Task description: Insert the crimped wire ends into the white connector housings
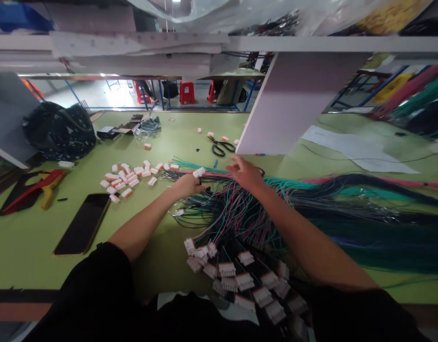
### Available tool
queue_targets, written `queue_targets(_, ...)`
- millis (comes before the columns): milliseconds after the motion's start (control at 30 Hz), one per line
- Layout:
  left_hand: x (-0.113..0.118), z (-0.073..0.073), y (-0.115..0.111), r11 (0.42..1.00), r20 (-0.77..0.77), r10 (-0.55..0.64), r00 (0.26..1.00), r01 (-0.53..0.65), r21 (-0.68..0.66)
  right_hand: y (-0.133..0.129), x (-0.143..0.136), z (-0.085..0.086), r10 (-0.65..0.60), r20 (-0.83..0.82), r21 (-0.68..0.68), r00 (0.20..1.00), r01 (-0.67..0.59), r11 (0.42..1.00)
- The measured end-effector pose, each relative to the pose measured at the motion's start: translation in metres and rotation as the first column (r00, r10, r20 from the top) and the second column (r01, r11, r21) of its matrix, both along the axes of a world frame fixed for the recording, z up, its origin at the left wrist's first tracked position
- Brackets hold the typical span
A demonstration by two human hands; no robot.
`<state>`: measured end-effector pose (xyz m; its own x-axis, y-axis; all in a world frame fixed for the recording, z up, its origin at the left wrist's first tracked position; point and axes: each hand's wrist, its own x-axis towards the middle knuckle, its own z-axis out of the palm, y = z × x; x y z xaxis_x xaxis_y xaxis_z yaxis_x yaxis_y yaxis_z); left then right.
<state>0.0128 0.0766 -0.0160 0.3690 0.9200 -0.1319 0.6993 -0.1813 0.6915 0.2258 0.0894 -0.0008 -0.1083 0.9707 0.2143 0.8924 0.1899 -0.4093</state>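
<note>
Near the front edge of the green bench (23, 259), a cluster of white plastic connectors (244, 281) had thin wires running into them, so that portion looked wired. A pile of loose white-and-orange connectors (132, 182), left of the hands, showed no wires, and many strands in the long bundle of teal, pink and dark wires (247, 223) had no connector that could be made out; that portion looked unwired. How many remained could not be told

The left hand (185, 186) had its fingers closed on a single white connector (199, 172), beside the wire ends. The right hand (248, 175) was over the bundle with its fingers apart; whether they touched a strand was unclear

A pale upright panel (276, 104) blocked reach toward the far edge, just beside black-handled scissors (216, 142). Toward the left edge lay a black phone (81, 225) and a red-and-yellow tool (48, 187), and the tangled wires crowded the hands
</note>
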Motion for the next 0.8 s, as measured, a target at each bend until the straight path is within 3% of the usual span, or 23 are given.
queue_targets(67,-0.001,0.002,-0.002,0.997,0.039,-0.031,0.999,0.034,-0.068,-0.014,-0.022,-0.001,0.122,-0.399,-0.169,0.909,-0.203,0.964)
queue_targets(133,-0.003,0.005,-0.006,0.988,0.113,-0.040,0.993,0.056,-0.143,-0.027,-0.039,-0.003,0.046,-0.655,-0.244,0.754,-0.269,0.932)
queue_targets(267,-0.003,0.011,-0.014,0.968,0.221,0.019,0.975,0.037,-0.248,-0.043,-0.051,0.002,-0.141,-0.856,-0.292,0.498,-0.239,0.926)
queue_targets(333,-0.001,0.013,-0.017,0.963,0.256,0.032,0.966,0.039,-0.265,-0.049,-0.051,0.005,-0.128,-0.858,-0.270,0.497,-0.225,0.936)
queue_targets(467,0.003,0.018,-0.022,0.966,0.262,0.022,0.965,0.047,-0.254,-0.057,-0.053,0.003,-0.024,-0.752,-0.205,0.659,-0.199,0.958)
queue_targets(533,0.002,0.021,-0.023,0.972,0.250,-0.005,0.968,0.063,-0.226,-0.059,-0.055,-0.001,-0.013,-0.736,-0.196,0.677,-0.194,0.961)
queue_targets(633,-0.001,0.026,-0.024,0.977,0.229,-0.087,0.969,0.128,-0.170,-0.060,-0.058,-0.006,-0.056,-0.777,-0.206,0.627,-0.169,0.964)
queue_targets(800,-0.007,0.035,-0.026,0.960,0.186,-0.212,0.959,0.240,-0.143,-0.063,-0.065,-0.013,-0.160,-0.896,-0.279,0.414,-0.244,0.929)
